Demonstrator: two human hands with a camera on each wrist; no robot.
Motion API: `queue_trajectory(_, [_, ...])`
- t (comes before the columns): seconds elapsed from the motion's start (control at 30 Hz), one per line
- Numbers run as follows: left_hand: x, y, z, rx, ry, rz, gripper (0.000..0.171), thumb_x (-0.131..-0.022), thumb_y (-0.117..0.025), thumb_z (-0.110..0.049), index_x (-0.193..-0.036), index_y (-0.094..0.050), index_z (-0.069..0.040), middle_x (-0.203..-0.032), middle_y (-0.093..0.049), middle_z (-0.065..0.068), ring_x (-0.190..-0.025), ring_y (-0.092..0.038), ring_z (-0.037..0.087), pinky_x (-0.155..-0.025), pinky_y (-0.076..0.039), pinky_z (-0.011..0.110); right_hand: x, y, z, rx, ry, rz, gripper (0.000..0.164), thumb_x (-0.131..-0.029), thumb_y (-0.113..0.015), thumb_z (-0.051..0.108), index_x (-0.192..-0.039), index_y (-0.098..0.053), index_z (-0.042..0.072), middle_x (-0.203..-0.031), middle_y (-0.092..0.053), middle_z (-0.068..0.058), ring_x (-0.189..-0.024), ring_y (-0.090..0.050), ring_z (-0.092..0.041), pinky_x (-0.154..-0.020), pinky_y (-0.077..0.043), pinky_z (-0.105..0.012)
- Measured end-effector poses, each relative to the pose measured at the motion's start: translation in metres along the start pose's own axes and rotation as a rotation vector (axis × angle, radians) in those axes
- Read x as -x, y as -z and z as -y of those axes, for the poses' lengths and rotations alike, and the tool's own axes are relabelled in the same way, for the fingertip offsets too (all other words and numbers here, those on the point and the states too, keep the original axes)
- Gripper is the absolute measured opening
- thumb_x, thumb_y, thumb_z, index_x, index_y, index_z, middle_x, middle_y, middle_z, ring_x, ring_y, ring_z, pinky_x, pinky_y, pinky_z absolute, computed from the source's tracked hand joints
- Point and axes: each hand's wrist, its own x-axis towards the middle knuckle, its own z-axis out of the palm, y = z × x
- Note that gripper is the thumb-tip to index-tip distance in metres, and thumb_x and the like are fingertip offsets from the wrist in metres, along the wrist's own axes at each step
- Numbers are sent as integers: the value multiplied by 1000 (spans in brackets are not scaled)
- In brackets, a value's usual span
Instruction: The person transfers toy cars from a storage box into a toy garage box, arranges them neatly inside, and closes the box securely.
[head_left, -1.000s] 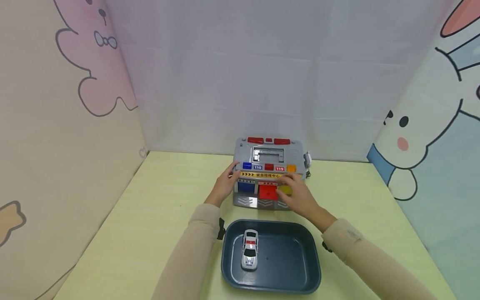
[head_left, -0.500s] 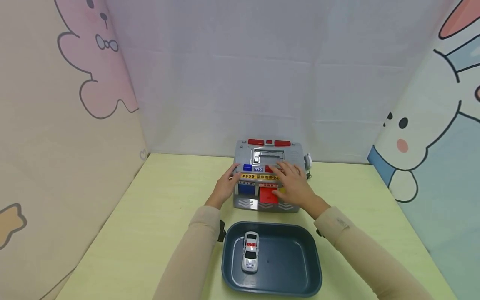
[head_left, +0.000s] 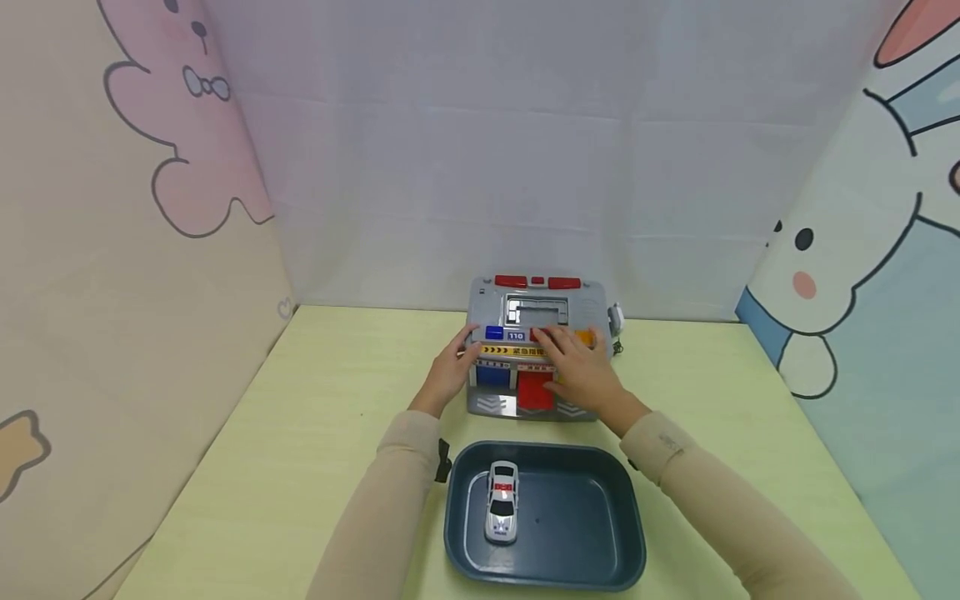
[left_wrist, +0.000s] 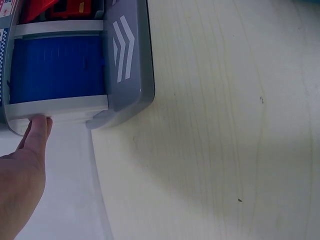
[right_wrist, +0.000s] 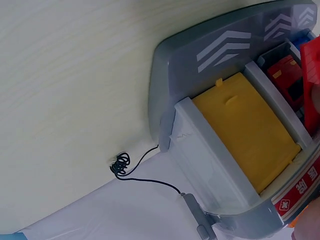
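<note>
Holding the likely light, stiff toy [head_left: 517, 351] by its sides [right_wrist: 202, 162] seems best; left grip [head_left: 448, 373] uncurled, right grip [head_left: 582, 373] spread.

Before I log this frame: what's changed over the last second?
The right hand has shifted left and away from the person; its fingers now reach the red button, covering the 119 label. The red door appears swung further outward. No new object was visibly taken or released. Unchanged: left hand at the toy station's left edge; white car in the tray.
</note>
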Motion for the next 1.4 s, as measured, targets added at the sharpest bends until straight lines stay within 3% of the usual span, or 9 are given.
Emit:
queue_trajectory(0.4, [0, 2, 0, 1, -3, 9, 50, -102, -44, -46, -151, -36, -35, -143, -46, 15, -131, -43, 35, -102, -38, 55, 1, -14, 4, 143, 41, -137, 91, -77, -84, 35, -149, -34, 11, -140, -42, -16, -130, -35, -32, -104, -19, -58])
queue_trajectory(0.93, [-1, 3, 1, 10, 5, 11, 48, -103, -44, -45, -149, -37, -35, -145, -45, 13, -131, -44, 34, -102, -39, 54, -2, -34, -2, 187, 76, -334, 86, -76, -85, 32, -145, -39, 10, -131, -49, -20, -122, -44, -35, -95, -32, -54])
queue_trajectory(1.2, [-3, 1, 2, 9, 1, 17, 49, -102, -44, -45, -150, -37, -35, -143, -46, 14, -131, -44, 35, -102, -39, 55, 0, -31, 0, 178, 56, -315, 88, -75, -86, 30, -145, -38, 10, -131, -49, -20, -123, -43, -34, -93, -33, -52])
queue_trajectory(1.4, [-4, 3, 4, 0, -12, 16, 49, -102, -45, -45, -150, -37, -34, -141, -48, 15, -130, -45, 35, -101, -40, 54, 3, -23, 1, 107, 66, -288, 86, -75, -86, 31, -144, -39, 10, -135, -47, -17, -127, -40, -31, -96, -29, -54])
